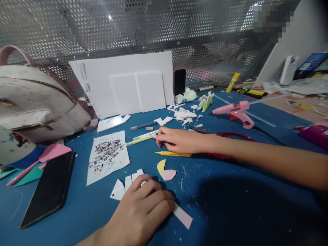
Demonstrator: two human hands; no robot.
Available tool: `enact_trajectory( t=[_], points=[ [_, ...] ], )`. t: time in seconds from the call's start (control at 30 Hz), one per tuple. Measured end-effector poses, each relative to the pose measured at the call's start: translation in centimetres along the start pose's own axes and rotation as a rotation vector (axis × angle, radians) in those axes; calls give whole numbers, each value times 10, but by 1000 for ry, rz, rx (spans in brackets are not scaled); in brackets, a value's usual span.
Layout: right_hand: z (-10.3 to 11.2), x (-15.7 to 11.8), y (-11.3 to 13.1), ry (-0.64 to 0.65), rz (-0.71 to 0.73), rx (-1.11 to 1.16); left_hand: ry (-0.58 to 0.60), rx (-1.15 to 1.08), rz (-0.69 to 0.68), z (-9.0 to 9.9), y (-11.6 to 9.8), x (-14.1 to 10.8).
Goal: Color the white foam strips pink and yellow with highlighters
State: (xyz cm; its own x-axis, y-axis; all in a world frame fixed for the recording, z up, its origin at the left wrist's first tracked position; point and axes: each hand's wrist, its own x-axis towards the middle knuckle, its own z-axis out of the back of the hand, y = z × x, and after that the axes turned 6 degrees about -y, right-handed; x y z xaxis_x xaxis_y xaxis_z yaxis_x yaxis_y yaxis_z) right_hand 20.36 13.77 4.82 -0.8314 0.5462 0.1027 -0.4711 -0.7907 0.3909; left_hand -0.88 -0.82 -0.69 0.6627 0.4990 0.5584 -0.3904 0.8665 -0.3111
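Observation:
My left hand (145,208) rests low on the blue table, its fingers curled together over a pale pink strip (183,216) that sticks out to the right. White cut pieces (119,190) lie just beyond its knuckles. My right hand (176,139) reaches in from the right, its fingers bent downward at the end of a light green pen (140,139). A bit of pink shows at the fingertips; what they pinch is mostly hidden. Below that palm lies a yellow marker (176,154). Red-handled scissors (237,135) are partly under the right forearm. Yellow and pink cut pieces (168,175) lie between the hands.
A pink glue gun (234,112) with a cord lies at right. White scraps (185,115) are heaped behind the right hand. White boards (133,89) lean at the back. Paper with colourful bits (107,155), a black phone (48,189) and a backpack (38,102) are at left.

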Motion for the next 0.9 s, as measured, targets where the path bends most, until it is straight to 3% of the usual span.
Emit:
enact_trajectory(
  t=[0.27, 0.43, 0.67, 0.9],
  points=[
    [-1, -9, 0, -68, -7, -170, 33, -60, 117, 6, -1, 3],
    [-2, -19, 2, -118, 5, -271, -64, 43, 246, 3, -8, 2],
    [-11, -33, 8, -157, 46, -459, 75, 266, 243, -1, -9, 1],
    [-13, -34, 9, -182, 68, -469, 37, 165, 354, -1, -11, 0]
  ],
)
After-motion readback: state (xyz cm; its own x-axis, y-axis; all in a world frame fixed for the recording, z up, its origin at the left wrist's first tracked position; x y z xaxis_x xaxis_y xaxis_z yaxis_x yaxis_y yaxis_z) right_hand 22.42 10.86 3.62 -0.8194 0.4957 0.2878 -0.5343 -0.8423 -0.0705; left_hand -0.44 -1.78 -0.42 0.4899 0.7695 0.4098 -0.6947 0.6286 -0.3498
